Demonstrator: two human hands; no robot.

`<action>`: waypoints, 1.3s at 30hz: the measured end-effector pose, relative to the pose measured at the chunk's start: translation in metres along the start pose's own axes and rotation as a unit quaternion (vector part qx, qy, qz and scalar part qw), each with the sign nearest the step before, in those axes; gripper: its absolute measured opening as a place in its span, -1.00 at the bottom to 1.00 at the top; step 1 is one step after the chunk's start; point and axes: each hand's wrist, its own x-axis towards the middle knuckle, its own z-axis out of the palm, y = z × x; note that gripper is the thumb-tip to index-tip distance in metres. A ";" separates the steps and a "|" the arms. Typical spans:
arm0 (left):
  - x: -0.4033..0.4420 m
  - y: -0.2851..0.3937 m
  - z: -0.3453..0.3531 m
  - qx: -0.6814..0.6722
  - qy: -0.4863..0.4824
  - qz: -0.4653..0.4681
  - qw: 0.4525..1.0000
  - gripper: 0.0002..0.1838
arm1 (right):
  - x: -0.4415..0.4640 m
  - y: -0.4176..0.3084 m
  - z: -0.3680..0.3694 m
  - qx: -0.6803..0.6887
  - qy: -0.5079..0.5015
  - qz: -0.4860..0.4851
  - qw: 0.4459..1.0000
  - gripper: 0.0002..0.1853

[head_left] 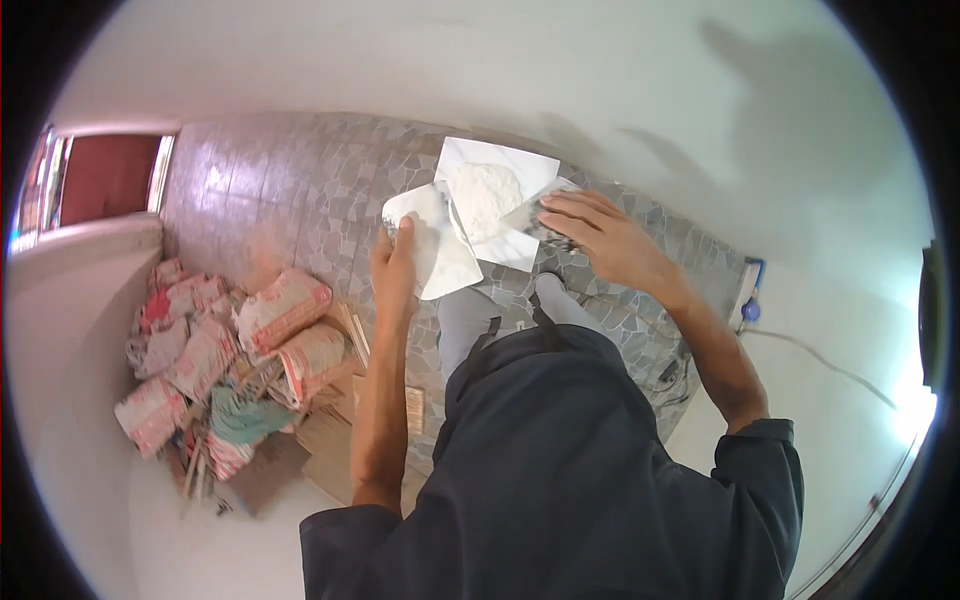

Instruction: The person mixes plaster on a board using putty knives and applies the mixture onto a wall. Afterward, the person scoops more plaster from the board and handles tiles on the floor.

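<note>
My left hand is closed on the edge of a flat white plate with rounded corners, the thumb lying on top. A greyish smear marks its upper part. My right hand grips a flat scraper, fingers spread along its back; its handle is hidden. Between the hands, a heap of white paste or powder lies on a white marble-look tile. The plate overlaps the tile's left side in view, and the scraper's tip is over the right part of the heap.
Printed sacks and a green cloth are piled at the left by wood strips and cardboard. A plain wall runs close beyond the tile. A cable and a blue fitting are on the right.
</note>
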 end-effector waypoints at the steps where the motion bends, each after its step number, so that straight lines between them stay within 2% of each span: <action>1: 0.021 0.000 -0.002 0.033 -0.033 0.023 0.999 -0.67 | 0.012 -0.002 0.003 -0.021 0.006 -0.011 1.000 -0.35; 4: 0.072 0.014 -0.006 0.136 -0.117 0.077 0.981 -0.59 | 0.060 0.001 0.028 -0.074 0.036 -0.024 0.996 -0.41; 7: 0.135 0.038 0.007 0.291 -0.210 0.193 0.913 -0.55 | 0.112 0.024 0.044 -0.155 0.067 -0.030 0.985 -0.50; 10: 0.180 0.042 0.016 0.254 -0.250 0.128 0.926 -0.55 | 0.147 0.040 0.074 -0.182 0.050 -0.021 0.982 -0.52; 11: 0.194 0.030 0.016 0.220 -0.260 0.154 0.928 -0.54 | 0.149 0.044 0.092 -0.159 0.068 -0.010 0.985 -0.51; 14: 0.215 0.001 0.003 0.235 -0.232 0.103 0.938 -0.54 | 0.140 0.048 0.144 -0.143 0.024 0.016 0.989 -0.50; 17: 0.246 -0.064 -0.007 0.301 -0.198 0.057 0.931 -0.55 | 0.115 0.071 0.192 -0.104 -0.040 0.044 0.993 -0.42; 20: 0.265 -0.137 -0.015 0.242 -0.131 0.093 0.957 -0.55 | 0.082 0.110 0.246 -0.093 -0.068 0.085 0.990 -0.39; 23: 0.255 -0.172 -0.018 0.218 -0.071 0.073 0.971 -0.55 | 0.048 0.134 0.288 -0.046 -0.048 0.193 0.979 -0.44; 26: 0.252 -0.213 -0.040 0.212 -0.056 0.015 0.976 -0.56 | 0.033 0.155 0.337 -0.005 -0.017 0.324 0.946 -0.54; 29: 0.237 -0.262 -0.060 0.175 -0.044 -0.075 0.981 -0.56 | 0.025 0.175 0.364 0.030 0.006 0.390 0.920 -0.64; 33: 0.200 -0.317 -0.063 0.065 -0.038 -0.121 0.990 -0.61 | 0.004 0.211 0.410 -0.034 0.036 0.365 0.930 -0.69; 38: 0.163 -0.358 -0.061 0.008 -0.041 -0.182 0.982 -0.61 | 0.019 0.256 0.452 -0.142 0.047 0.313 0.938 -0.70; 39: 0.159 -0.372 -0.066 0.031 -0.035 -0.188 0.981 -0.61 | 0.030 0.263 0.456 -0.152 0.057 0.303 0.939 -0.70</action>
